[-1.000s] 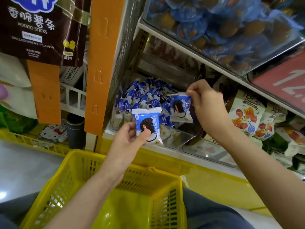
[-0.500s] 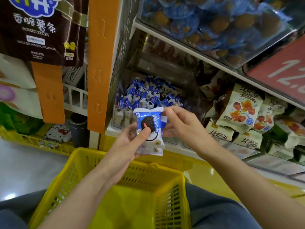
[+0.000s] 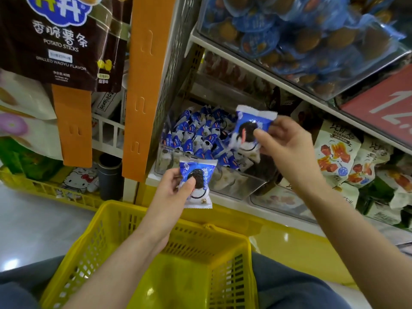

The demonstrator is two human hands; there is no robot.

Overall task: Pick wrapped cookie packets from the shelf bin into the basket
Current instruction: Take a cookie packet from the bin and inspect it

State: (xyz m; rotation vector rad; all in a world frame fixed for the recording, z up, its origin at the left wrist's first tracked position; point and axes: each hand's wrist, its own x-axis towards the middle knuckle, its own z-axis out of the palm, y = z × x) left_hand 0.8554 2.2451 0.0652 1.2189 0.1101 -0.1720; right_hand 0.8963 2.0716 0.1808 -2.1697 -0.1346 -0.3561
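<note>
- I read this as the carry step: both hands have a packet and neither packet is in the basket [image 3: 225, 231] yet.
- My left hand [image 3: 171, 192] grips a blue cookie packet [image 3: 198, 175], thumb pressed on the printed front and fingers curled behind. It sits just in front of the clear shelf bin [image 3: 231, 181], at 12 o'clock from the basket's far rim. A white edge shows under it, maybe a second packet stacked behind; I cannot tell.
- My right hand [image 3: 287, 148] pinches a second packet [image 3: 252, 126], thumb on the face and fingers wrapped round the back. This one is lifted free above the bin, at about 1 o'clock from the left-hand packet and well apart from it.
- The loose pile of packets [image 3: 200, 134] fills the bin's left half, at 11 o'clock from my left hand.
- The basket rests on my lap at 6 o'clock, mouth open; I see no packet inside.
- Next, in my judgement, both hands should travel towards 6 o'clock, pass the yellow rim, and only then loosen their grip.
- The left hand has the shorter path; the right must come down across the bin's front wall without snagging it.
</note>
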